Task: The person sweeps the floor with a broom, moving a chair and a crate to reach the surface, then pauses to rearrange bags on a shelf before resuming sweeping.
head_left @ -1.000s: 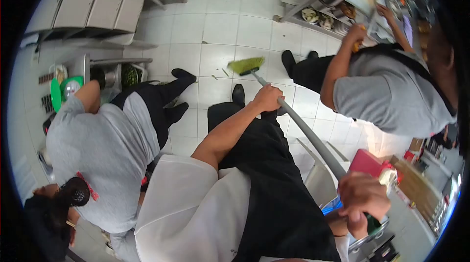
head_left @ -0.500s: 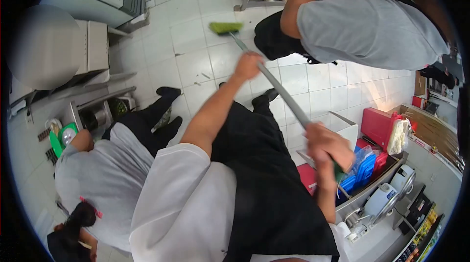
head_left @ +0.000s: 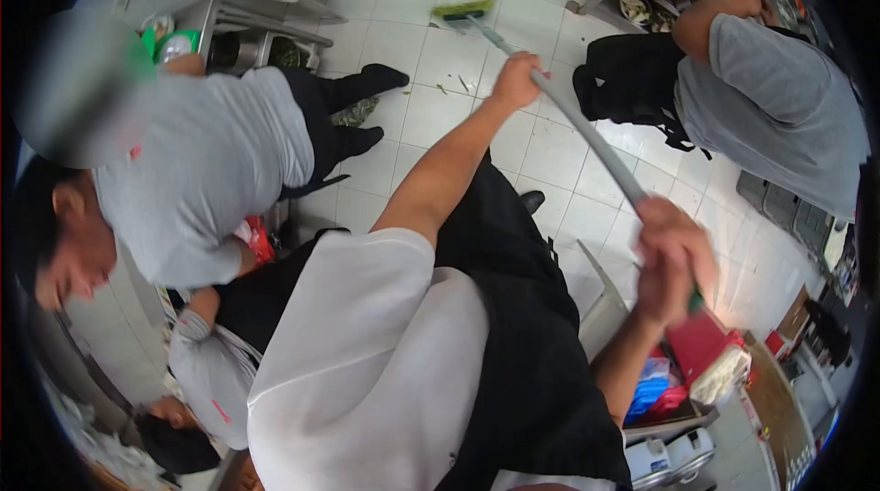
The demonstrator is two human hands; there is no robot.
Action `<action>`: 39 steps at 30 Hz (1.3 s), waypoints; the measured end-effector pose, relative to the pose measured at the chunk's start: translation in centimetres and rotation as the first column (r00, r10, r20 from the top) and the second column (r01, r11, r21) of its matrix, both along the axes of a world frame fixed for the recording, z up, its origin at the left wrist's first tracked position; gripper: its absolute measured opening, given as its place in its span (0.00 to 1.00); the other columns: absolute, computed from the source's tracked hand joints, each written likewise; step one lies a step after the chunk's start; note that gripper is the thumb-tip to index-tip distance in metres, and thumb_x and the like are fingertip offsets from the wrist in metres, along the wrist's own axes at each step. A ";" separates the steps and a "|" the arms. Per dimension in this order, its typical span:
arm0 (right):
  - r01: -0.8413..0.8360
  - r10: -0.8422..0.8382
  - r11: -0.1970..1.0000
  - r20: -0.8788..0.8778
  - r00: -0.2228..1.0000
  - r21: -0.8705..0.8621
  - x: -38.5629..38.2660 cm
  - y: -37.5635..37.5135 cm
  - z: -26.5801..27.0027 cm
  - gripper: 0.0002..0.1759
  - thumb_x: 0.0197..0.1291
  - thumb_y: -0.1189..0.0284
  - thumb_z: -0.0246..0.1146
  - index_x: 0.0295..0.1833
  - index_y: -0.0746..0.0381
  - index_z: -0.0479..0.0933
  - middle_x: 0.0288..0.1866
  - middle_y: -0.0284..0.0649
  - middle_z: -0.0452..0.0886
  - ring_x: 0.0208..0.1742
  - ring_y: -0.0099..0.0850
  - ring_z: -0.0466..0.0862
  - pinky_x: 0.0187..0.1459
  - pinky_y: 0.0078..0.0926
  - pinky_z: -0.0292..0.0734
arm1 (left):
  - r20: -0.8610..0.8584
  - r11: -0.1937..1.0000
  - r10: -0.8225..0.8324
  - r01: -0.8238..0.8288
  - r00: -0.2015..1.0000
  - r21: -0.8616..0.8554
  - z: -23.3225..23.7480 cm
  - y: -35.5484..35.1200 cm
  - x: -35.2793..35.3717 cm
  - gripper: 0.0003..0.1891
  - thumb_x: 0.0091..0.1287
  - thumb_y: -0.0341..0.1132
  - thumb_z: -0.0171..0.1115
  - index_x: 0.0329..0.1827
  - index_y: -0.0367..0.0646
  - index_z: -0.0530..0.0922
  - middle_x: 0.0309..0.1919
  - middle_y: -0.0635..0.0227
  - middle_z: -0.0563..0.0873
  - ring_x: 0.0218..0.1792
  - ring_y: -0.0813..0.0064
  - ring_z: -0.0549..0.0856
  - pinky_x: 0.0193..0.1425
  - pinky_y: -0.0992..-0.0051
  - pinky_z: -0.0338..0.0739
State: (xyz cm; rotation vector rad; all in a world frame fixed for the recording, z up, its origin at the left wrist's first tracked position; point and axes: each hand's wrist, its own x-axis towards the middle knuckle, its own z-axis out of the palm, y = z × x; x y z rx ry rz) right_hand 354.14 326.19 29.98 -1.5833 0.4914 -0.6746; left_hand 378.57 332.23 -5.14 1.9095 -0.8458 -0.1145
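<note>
A broom with a long grey handle (head_left: pixel 591 135) slants across the view, its green bristles (head_left: pixel 465 7) down on the tiled floor ahead. My left hand (head_left: pixel 520 80) is wrapped round the lower part of the handle, nearer the head. Around the top end closes my right hand (head_left: pixel 676 253), slightly blurred, with a bit of green grip showing below it. Small green scraps (head_left: pixel 456 86) lie on the white tiles (head_left: pixel 431 120), between the broom head and my body.
To the right, a person in a grey shirt (head_left: pixel 775 106) stands at a work table. Another person in grey (head_left: pixel 206 138) is close on my left, with a third person (head_left: pixel 215 372) behind. A white panel (head_left: pixel 600 303) and a crate of red and blue items (head_left: pixel 655 390) stand lower right.
The view has turned, so the people and shelves appear shifted. Both hands still grip the broom handle; its bristles now look splayed and flatter against the floor.
</note>
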 end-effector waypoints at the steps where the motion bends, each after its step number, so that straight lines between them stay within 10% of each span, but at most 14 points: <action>1: -0.196 0.199 0.980 0.144 0.969 -0.035 1.9 0.4 -2.2 0.10 0.65 0.73 0.59 0.34 0.70 0.76 0.26 0.43 0.77 0.27 0.31 0.75 0.44 0.41 0.76 | -0.074 0.984 0.015 -0.002 0.997 0.177 -1.6 2.1 0.8 0.12 0.58 0.39 0.74 0.28 0.41 0.80 0.33 0.53 0.84 0.41 0.48 0.84 0.50 0.55 0.80; 10: -0.531 0.552 0.829 0.098 0.828 -0.175 -8.7 0.5 6.7 0.15 0.59 0.67 0.59 0.25 0.66 0.72 0.15 0.38 0.69 0.15 0.30 0.66 0.23 0.34 0.64 | -0.247 0.940 -0.169 0.231 0.954 0.250 2.1 4.8 -19.0 0.10 0.59 0.40 0.69 0.29 0.42 0.84 0.34 0.53 0.86 0.44 0.48 0.85 0.49 0.53 0.81; 14: -0.402 0.456 0.884 0.252 0.853 -0.239 -12.7 0.3 12.1 0.15 0.62 0.66 0.57 0.24 0.60 0.67 0.11 0.30 0.62 0.11 0.21 0.61 0.17 0.25 0.60 | -0.245 0.930 -0.196 0.259 0.950 0.262 12.3 5.3 -19.3 0.07 0.57 0.37 0.67 0.26 0.45 0.86 0.31 0.52 0.87 0.41 0.49 0.86 0.46 0.52 0.81; 23: -0.563 0.565 0.825 0.142 0.813 -0.055 -8.0 5.9 6.5 0.12 0.60 0.71 0.58 0.28 0.69 0.73 0.17 0.39 0.69 0.19 0.28 0.66 0.27 0.33 0.64 | -0.198 0.969 0.014 0.036 0.980 0.246 0.9 9.6 -18.7 0.05 0.54 0.34 0.67 0.31 0.45 0.84 0.36 0.53 0.87 0.49 0.49 0.85 0.53 0.54 0.80; 29: -0.689 0.735 0.678 0.224 0.641 -0.256 -7.3 3.8 13.6 0.14 0.62 0.70 0.56 0.24 0.63 0.66 0.13 0.34 0.66 0.15 0.27 0.68 0.22 0.28 0.65 | -0.286 0.961 -0.153 0.210 0.946 0.178 10.8 11.4 -20.0 0.13 0.55 0.43 0.68 0.27 0.42 0.87 0.28 0.49 0.87 0.38 0.46 0.88 0.42 0.51 0.82; 31: -0.939 0.931 0.306 -0.156 0.330 -0.158 -7.8 -2.3 18.6 0.13 0.75 0.56 0.59 0.55 0.50 0.81 0.25 0.37 0.77 0.27 0.34 0.79 0.39 0.64 0.79 | -0.304 0.972 -0.110 0.166 0.946 0.164 13.1 12.6 -20.6 0.14 0.55 0.44 0.68 0.26 0.41 0.87 0.28 0.48 0.87 0.37 0.45 0.88 0.41 0.50 0.82; 32: -0.949 0.945 0.269 -0.145 0.292 -0.162 -7.0 -1.3 18.3 0.13 0.75 0.56 0.59 0.55 0.50 0.81 0.25 0.37 0.77 0.27 0.34 0.79 0.39 0.64 0.79 | -0.301 0.975 -0.105 0.158 0.948 0.154 14.2 13.5 -20.4 0.14 0.55 0.45 0.68 0.26 0.41 0.86 0.27 0.48 0.87 0.36 0.45 0.88 0.40 0.50 0.82; 34: -0.741 0.751 0.656 0.214 0.624 -0.141 -5.6 2.3 17.4 0.22 0.78 0.56 0.52 0.35 0.59 0.78 0.18 0.32 0.71 0.19 0.30 0.70 0.28 0.30 0.75 | -0.270 0.978 -0.018 0.073 0.963 0.196 15.4 17.0 -20.2 0.14 0.55 0.44 0.67 0.25 0.41 0.86 0.26 0.49 0.87 0.35 0.44 0.87 0.40 0.49 0.81; 39: -0.789 0.730 0.611 0.338 0.594 0.064 0.5 9.4 8.0 0.08 0.66 0.70 0.55 0.35 0.63 0.68 0.15 0.36 0.64 0.19 0.30 0.69 0.33 0.36 0.74 | -0.181 0.821 0.530 -0.448 0.828 0.355 6.9 29.1 -19.0 0.05 0.54 0.33 0.66 0.29 0.43 0.87 0.32 0.54 0.88 0.39 0.48 0.87 0.47 0.52 0.81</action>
